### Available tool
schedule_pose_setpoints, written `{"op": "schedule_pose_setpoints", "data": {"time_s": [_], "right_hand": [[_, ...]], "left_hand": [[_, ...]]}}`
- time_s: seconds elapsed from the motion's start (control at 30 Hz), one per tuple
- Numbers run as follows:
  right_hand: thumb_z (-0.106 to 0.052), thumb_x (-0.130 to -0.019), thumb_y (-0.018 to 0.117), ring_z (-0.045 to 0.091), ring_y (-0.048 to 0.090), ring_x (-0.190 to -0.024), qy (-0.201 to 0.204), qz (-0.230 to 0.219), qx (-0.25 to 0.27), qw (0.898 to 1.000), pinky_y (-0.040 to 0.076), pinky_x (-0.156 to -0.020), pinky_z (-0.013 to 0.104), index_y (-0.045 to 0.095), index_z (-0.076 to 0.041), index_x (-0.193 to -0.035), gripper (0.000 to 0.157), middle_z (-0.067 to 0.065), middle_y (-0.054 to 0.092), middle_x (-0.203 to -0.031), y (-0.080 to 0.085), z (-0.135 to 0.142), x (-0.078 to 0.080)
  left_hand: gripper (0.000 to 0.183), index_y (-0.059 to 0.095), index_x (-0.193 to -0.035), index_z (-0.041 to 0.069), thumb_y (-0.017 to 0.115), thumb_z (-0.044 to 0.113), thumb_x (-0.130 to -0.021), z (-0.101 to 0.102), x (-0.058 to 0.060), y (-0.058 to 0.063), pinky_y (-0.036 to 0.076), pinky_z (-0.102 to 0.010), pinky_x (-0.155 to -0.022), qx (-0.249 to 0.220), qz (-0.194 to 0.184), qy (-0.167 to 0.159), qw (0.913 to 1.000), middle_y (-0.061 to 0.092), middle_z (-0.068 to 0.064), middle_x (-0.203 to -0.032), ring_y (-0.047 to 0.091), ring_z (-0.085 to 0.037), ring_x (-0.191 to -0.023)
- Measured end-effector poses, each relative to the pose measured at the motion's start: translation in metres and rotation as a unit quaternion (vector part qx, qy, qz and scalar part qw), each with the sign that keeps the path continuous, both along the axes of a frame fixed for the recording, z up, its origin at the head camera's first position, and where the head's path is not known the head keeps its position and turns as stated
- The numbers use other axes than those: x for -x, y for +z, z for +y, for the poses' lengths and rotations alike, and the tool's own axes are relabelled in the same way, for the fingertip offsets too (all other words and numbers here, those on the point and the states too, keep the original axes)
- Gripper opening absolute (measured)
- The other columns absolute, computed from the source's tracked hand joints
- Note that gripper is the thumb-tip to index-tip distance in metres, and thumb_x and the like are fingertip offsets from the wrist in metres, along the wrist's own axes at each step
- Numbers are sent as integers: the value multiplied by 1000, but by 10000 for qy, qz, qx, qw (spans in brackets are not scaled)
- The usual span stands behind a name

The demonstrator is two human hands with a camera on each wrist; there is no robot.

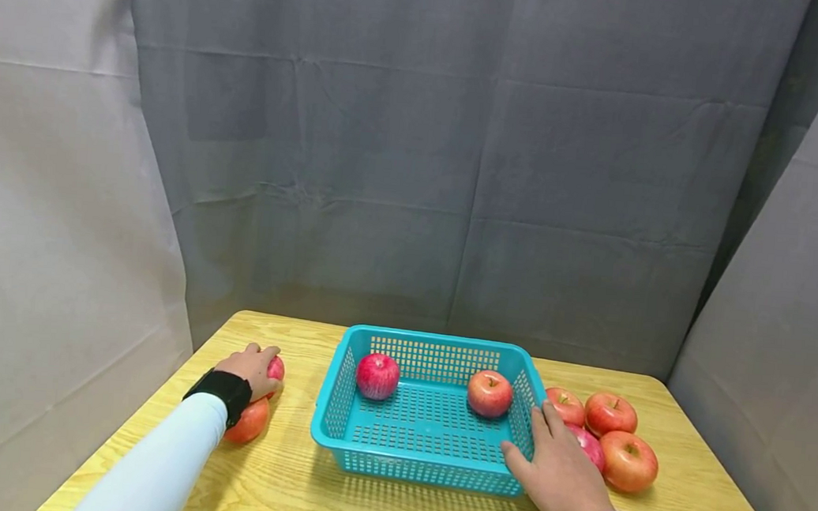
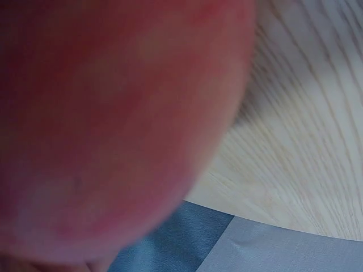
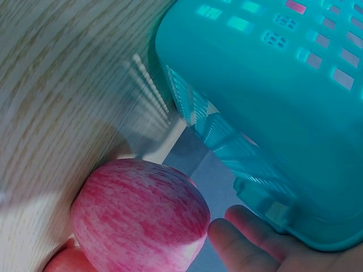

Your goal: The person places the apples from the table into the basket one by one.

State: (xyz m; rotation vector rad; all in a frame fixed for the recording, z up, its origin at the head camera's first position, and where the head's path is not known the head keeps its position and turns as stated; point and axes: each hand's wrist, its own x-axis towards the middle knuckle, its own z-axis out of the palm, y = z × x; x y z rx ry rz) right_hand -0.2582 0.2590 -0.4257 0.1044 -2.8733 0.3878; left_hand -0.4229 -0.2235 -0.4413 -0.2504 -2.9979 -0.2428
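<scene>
At the table's left side my left hand (image 1: 248, 367) curls its fingers and thumb around a red apple (image 1: 276, 368), which it mostly hides. An orange-red apple (image 1: 249, 420) lies by that wrist; an apple's blurred skin (image 2: 113, 124) fills much of the left wrist view. My right hand (image 1: 565, 472) is spread at the right front corner of a turquoise basket (image 1: 423, 461), fingers extended along its right rim. Inside the basket are a dark pink apple (image 1: 377, 376) and an orange-red apple (image 1: 489, 393). A streaked pink apple (image 3: 142, 215) is close to the right fingertips.
Right of the basket several apples (image 1: 628, 461) cluster on the wooden table (image 1: 278, 492), partly behind the right hand. A grey cloth (image 1: 415, 169) hangs behind the table, with pale cloth panels (image 1: 59, 263) on both sides.
</scene>
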Motion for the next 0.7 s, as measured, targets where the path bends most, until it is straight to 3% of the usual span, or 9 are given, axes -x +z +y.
{"op": "schedule_pose_setpoints", "data": {"time_s": [0.17, 0.5, 0.7], "right_hand": [[-75, -87, 32, 45, 31, -126, -14, -53, 13, 10000, 38, -93, 66, 32, 9, -141, 100, 29, 22, -148, 1, 0, 0], [-75, -87, 33, 45, 30, -127, 4, -8, 25, 10000, 37, -94, 66, 31, 10, -141, 100, 29, 22, -148, 1, -1, 0], [-76, -86, 32, 46, 30, -127, -38, -90, 23, 9999, 37, -94, 66, 31, 9, -141, 101, 29, 21, -148, 2, -2, 0]], "left_hand": [[66, 50, -133, 11, 71, 36, -76, 1, 0, 4, 50, -61, -74, -8, 83, -20, 10000, 53, -21, -111, 54, -37, -83], [64, 49, -135, 11, 70, 34, -79, 11, -13, 30, 50, -60, -77, 104, -3, 32, 9999, 53, -21, -114, 53, -37, -87], [63, 48, -136, 12, 70, 35, -81, 13, -11, 40, 50, -59, -76, 145, 52, 20, 9999, 53, -21, -114, 53, -38, -87]]}}
